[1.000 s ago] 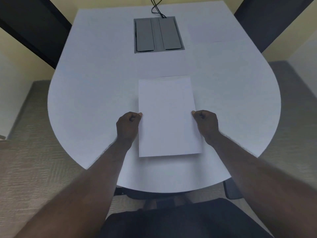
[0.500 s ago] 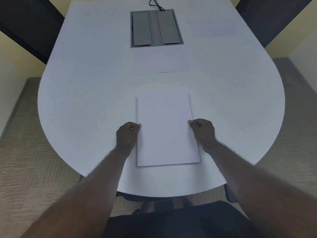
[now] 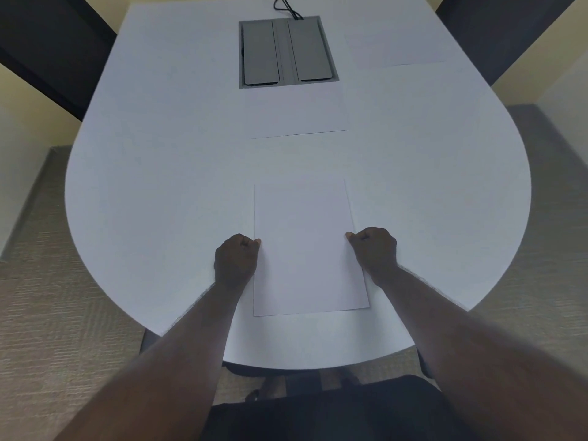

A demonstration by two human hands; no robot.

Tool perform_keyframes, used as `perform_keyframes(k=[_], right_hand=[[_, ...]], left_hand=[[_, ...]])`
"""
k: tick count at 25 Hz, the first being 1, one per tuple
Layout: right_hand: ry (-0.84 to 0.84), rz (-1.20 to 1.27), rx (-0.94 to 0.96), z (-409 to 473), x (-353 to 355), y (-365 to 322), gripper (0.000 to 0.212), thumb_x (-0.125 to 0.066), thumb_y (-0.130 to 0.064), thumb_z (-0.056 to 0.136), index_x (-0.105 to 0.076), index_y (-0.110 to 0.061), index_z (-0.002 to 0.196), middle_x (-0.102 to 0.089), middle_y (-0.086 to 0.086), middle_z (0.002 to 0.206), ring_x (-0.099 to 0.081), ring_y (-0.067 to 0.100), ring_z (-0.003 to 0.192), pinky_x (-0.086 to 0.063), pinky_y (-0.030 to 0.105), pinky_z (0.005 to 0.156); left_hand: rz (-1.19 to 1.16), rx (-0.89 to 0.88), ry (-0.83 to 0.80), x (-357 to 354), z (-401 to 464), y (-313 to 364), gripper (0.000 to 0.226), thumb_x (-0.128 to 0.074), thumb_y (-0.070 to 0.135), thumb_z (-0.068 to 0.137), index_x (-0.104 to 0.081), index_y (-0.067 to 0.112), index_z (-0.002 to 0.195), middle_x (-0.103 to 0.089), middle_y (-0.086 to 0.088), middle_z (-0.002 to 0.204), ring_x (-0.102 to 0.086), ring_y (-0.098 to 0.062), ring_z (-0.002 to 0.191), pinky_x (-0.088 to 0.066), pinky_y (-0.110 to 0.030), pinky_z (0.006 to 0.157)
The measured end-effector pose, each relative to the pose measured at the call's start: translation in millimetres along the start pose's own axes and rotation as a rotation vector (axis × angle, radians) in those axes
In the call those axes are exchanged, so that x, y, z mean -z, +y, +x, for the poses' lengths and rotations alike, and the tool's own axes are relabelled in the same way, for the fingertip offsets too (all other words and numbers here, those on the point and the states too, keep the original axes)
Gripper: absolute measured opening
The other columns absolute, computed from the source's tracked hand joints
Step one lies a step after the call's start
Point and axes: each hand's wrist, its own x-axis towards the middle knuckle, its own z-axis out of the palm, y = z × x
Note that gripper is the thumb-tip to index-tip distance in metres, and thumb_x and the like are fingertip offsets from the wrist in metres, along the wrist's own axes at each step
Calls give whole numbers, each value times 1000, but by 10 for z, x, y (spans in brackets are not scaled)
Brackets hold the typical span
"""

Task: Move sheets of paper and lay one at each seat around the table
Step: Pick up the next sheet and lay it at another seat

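Head view: a white sheet of paper (image 3: 307,249) lies flat in portrait orientation on the white table (image 3: 152,192), at 6 o'clock of the tabletop, its near edge just short of the rounded table end. The left hand (image 3: 236,261) sits at 9 o'clock of this sheet, fingers curled into a loose fist, with thumb and forefinger pinched on the sheet's left edge. The right hand (image 3: 375,249) sits at 3 o'clock of the sheet, curled the same way, thumb and forefinger pinched on the right edge. Both forearms reach in from 6 o'clock of the frame.

A second sheet (image 3: 297,113) lies flat at the middle of the table, at 12 o'clock from the held one and well apart from it; its far edge meets the grey cable hatch (image 3: 288,52). A third sheet (image 3: 397,46) lies at 1 o'clock, near the table's right edge beside a dark chair (image 3: 496,30). Another dark chair (image 3: 54,49) stands at 10 o'clock. Black cables (image 3: 286,7) run off at 12 o'clock from the hatch.
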Motion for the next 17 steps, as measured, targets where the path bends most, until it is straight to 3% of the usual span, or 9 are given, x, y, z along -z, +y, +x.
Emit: perform_keyframes(k=[7,12,17], right_hand=[[67,-8,-42,-7,-51,-3,30,-70,-28,83,-62,-2,72,-68,12,77,-64,31,80,-52,37,75],[104,7,-69,-27,-87,17,25,-71,-28,81,-61,-6,77,-64,3,78,-61,24,79,-48,31,73],[119,-13,-43,-28,-103,45,26,-73,-29,80,-55,-11,74,-61,1,76,-59,23,77,-46,32,74]], left_hand=[[1,41,21,-8,-57,56,19,-63,29,86,-64,10,86,-61,5,78,-53,-14,72,-33,-17,55],[-11,25,23,-6,-72,43,19,-63,28,85,-65,9,86,-65,3,83,-55,-15,75,-36,-22,58],[-28,-9,30,-10,-88,13,19,-64,27,86,-64,8,85,-67,0,84,-59,-19,81,-39,-25,70]])
